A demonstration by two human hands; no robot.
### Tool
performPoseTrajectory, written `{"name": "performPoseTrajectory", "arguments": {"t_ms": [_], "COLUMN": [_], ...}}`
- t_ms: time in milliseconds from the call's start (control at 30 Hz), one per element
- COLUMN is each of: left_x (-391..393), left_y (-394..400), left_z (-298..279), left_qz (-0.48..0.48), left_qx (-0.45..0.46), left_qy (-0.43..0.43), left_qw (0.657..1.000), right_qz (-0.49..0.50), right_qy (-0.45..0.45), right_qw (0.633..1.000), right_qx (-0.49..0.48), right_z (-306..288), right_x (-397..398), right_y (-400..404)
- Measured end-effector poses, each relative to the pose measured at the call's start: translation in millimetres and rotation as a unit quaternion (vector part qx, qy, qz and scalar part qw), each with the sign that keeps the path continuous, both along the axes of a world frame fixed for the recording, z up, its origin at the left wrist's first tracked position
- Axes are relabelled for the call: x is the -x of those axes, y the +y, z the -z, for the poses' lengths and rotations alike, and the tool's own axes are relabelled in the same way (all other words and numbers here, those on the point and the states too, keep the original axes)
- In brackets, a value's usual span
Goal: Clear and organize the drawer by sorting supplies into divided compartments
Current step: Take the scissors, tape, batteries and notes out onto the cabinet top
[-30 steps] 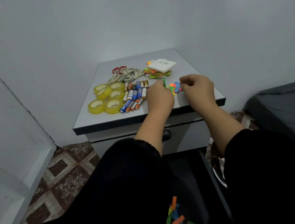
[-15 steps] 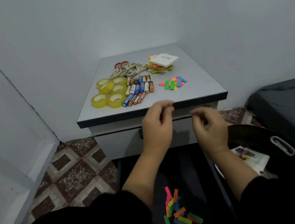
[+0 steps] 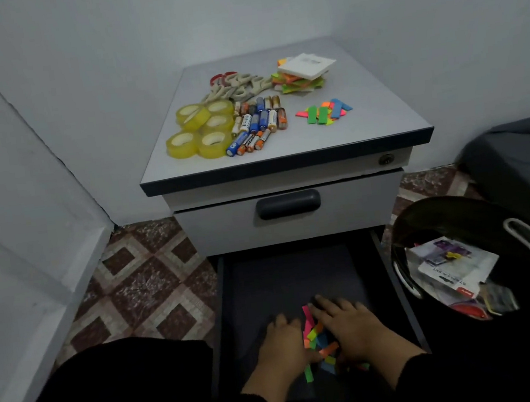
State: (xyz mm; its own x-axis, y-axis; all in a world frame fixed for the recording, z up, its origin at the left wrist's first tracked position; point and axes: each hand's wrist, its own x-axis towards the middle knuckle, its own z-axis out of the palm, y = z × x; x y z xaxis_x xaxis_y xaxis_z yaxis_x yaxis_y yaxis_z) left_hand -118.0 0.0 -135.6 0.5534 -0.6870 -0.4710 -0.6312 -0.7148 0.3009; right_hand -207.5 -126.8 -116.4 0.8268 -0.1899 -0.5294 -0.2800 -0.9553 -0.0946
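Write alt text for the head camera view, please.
Two hands, left hand and right hand, gather colourful paper strips in an open dark drawer. On the cabinet top above lie tape rolls, batteries, scissors, sticky notes and more strips.

open drawer: dark, pulled out at the cabinet base, a loose pile of coloured paper tabs near its front edge. on the surface: five yellow tape rolls at the left edge, batteries just beside them, scissors behind, sticky note stack toward the rear right, second tab cluster right of the batteries.
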Motion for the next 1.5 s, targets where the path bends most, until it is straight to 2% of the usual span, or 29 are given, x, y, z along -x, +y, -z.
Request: {"name": "performPoseTrajectory", "arguments": {"t_ms": [133,267,600,833,1000,1167,1333,1433,1500], "left_x": [18,26,17,20,20,19,15,9,7], "left_y": [-5,-8,-8,-10,-13,-12,-10,-8,-7], "left_z": [11,15,22,24,26,28,24,16,6], "left_qz": [-0.001,0.018,-0.131,-0.169,-0.217,-0.205,-0.257,-0.317,-0.353], "left_qx": [-0.032,-0.013,0.08,0.088,0.046,0.021,0.062,0.135,0.198], "left_qy": [-0.058,-0.098,-0.004,0.011,-0.039,-0.026,0.031,0.094,0.133], "left_qw": [0.998,0.995,0.988,0.982,0.974,0.978,0.964,0.934,0.905], "right_qz": [-0.032,-0.03,0.086,0.137,0.239,0.354,0.387,0.415,0.443], "right_qy": [0.011,-0.035,-0.08,-0.126,-0.175,-0.224,-0.216,-0.218,-0.245], "right_qw": [0.999,0.999,0.989,0.977,0.946,0.884,0.863,0.839,0.805], "right_qx": [0.017,0.003,-0.094,-0.104,-0.13,-0.206,-0.244,-0.275,-0.309], "right_z": [12,17,32,29,23,19,13,12,10], "right_x": [-5,-7,-7,-2,0,3,4,5,4], "right_y": [2,-2,-4,-6,-11,-12,-13,-13,-12]}}
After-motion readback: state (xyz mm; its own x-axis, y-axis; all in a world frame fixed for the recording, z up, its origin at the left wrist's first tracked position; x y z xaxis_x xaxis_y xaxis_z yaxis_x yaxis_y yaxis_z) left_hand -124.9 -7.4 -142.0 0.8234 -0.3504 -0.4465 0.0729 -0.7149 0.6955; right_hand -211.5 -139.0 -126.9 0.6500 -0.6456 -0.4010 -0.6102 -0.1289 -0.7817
